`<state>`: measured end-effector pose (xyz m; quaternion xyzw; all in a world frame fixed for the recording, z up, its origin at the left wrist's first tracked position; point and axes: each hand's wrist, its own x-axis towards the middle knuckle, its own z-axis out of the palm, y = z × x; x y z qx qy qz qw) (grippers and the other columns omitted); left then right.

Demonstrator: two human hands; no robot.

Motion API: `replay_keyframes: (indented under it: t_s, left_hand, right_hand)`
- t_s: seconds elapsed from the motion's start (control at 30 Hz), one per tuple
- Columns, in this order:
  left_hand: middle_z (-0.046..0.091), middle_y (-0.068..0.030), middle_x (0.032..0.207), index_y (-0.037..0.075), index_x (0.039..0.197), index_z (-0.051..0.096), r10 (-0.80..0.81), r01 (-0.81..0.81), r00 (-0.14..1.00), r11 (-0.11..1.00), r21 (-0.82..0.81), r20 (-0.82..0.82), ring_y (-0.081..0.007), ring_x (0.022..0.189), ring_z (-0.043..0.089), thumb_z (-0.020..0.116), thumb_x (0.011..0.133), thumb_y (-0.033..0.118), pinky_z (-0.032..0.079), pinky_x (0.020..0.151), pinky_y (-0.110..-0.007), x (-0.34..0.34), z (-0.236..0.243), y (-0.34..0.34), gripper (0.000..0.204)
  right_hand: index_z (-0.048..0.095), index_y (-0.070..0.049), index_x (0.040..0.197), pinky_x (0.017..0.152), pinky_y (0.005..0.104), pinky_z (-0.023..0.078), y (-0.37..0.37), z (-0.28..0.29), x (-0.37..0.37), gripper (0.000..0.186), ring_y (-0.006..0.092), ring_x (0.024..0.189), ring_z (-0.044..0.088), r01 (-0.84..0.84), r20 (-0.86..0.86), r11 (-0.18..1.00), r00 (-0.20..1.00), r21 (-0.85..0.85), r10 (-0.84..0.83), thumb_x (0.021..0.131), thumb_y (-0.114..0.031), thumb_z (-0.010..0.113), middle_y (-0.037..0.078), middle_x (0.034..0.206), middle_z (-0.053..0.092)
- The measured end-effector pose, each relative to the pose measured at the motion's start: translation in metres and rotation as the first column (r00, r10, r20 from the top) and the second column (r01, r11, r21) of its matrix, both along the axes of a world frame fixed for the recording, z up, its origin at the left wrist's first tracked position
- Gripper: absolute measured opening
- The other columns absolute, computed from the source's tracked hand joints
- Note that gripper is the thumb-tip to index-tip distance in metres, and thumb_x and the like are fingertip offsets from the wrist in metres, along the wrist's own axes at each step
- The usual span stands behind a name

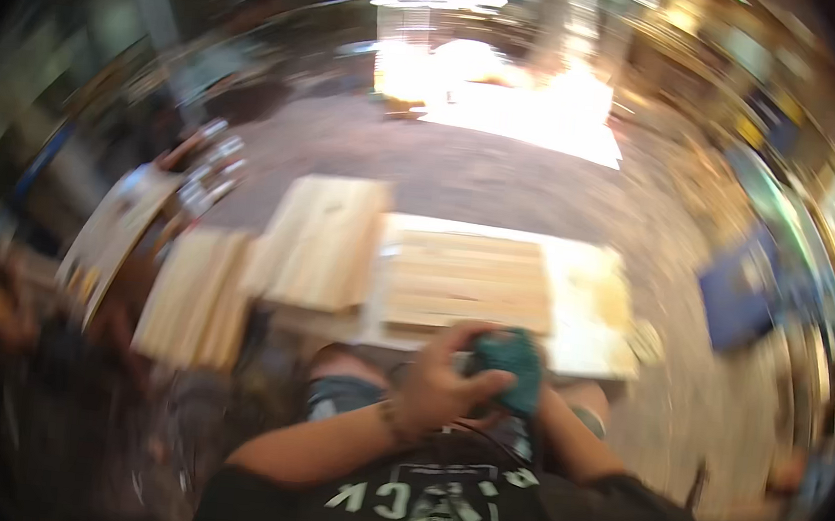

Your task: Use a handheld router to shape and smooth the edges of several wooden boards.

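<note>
Two bare hands meet around one green thing [512, 370], too blurred to identify, just on the near side of a white board [588, 312] in a workshop. The left hand [441, 378] is curled closed on it, thumb across the near face, probably to steady it close to the body; the right hand [544, 391], largely hidden behind it, is against its far side, and how tightly it closes cannot be told. One wooden panel [466, 280] lies flat on the white board, presumably for support and easy reach. Two more panel groups sit left of the board: a pale slab [324, 241] just beside it and a lower stack [194, 289] farther out, layers uncountable in the blur. One blue bin [741, 292] stands right of the board.
</note>
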<state>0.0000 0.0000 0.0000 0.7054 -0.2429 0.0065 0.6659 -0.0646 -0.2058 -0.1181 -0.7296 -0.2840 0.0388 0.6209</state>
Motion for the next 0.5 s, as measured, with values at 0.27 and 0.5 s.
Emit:
replay_keyframes:
  t_s: [0.27,0.5]
  left_hand:
    - [0.065,-0.0136,0.129,-0.001,0.136,0.053,-0.175,0.123,0.97,0.953,-0.277,-0.169,-0.0205,0.122,0.06,0.086,0.086,0.023,0.045,0.109,-0.035,-0.001,-0.014,-0.013,0.065]
    - [0.064,-0.0134,0.129,-0.001,0.136,0.053,-0.169,0.128,0.972,0.963,-0.238,-0.162,-0.0198,0.122,0.06,0.085,0.087,0.023,0.046,0.108,-0.035,-0.003,-0.011,-0.022,0.064]
  right_hand:
    - [0.066,-0.002,0.122,0.092,0.0376,0.055,-0.001,0.057,0.066,0.087,0.026,0.105,0.071,0.26,0.177,0.963,0.947,0.067,-0.267,0.061,-0.057,0.093,0.012,0.115,0.07]
    - [0.068,-0.005,0.118,0.087,0.0383,0.055,-0.007,0.055,0.064,0.073,0.0298,0.1,0.071,0.313,0.327,0.949,0.895,0.022,-0.303,0.066,-0.051,0.088,0.013,0.112,0.07]
